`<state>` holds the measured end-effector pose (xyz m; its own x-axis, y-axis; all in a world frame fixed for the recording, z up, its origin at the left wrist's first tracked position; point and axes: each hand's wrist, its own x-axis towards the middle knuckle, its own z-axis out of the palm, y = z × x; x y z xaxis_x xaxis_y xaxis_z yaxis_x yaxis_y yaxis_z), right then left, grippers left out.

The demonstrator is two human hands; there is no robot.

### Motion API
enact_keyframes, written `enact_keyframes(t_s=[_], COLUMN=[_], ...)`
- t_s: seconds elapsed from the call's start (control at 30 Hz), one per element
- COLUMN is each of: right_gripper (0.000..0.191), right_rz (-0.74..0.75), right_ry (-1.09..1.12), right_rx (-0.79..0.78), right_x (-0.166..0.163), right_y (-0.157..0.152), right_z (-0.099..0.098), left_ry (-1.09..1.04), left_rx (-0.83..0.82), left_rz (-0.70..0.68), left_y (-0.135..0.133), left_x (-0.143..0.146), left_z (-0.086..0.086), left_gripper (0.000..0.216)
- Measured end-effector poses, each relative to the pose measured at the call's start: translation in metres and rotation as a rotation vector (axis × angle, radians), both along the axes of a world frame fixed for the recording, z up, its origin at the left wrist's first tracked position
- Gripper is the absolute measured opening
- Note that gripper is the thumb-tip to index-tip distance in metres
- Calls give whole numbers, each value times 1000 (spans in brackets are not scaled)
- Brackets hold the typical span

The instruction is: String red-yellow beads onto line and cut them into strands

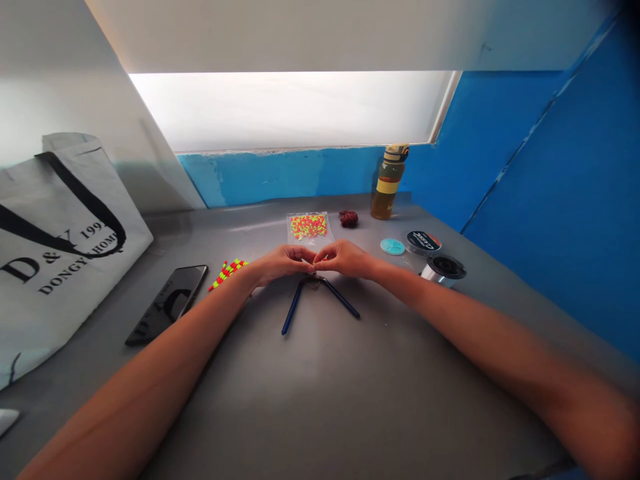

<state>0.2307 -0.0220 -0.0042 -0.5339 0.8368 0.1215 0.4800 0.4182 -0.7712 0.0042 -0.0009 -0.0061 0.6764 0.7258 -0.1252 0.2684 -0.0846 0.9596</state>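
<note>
My left hand [286, 261] and my right hand [344, 259] meet over the table, fingertips pinched close together. A speck of orange shows between them, too small to make out. Just below the fingertips lie pliers with dark blue handles [293, 308] spread apart; their head is partly hidden by my hands. Behind my hands is a clear plastic bag [309, 227] of small red and yellow bead-like pieces. Beside my left wrist lies a bunch of red-and-yellow striped sticks or strands [227, 272], partly covered by the forearm.
A black phone [167, 305] and a white tote bag [65, 253] are on the left. Toward the right stand a bottle [388, 183], a dark red bundle [349, 219], a light-blue disc [393, 247], a round labelled spool [423, 242] and another spool [445, 268]. A wall closes the far side.
</note>
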Motion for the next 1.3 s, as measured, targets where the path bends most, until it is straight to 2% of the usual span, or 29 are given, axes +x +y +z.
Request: enact_keyframes(t_s=[0.37,0.93,1.3], right_gripper=[30,29,28], right_rz=[15,8,19], right_ry=[2,-40,-45], right_rx=[-4,-55,-47], right_x=[0,-3,-3], right_y=[-1,-7,-6], right_z=[0,2,0], left_ry=[-5,57,62], left_rx=[-23,0,2], left_rz=[-27,-22,-21], left_y=[-3,2,0], left_x=[0,-1,0], left_z=[4,-3,-2], left_gripper=[32,32,31])
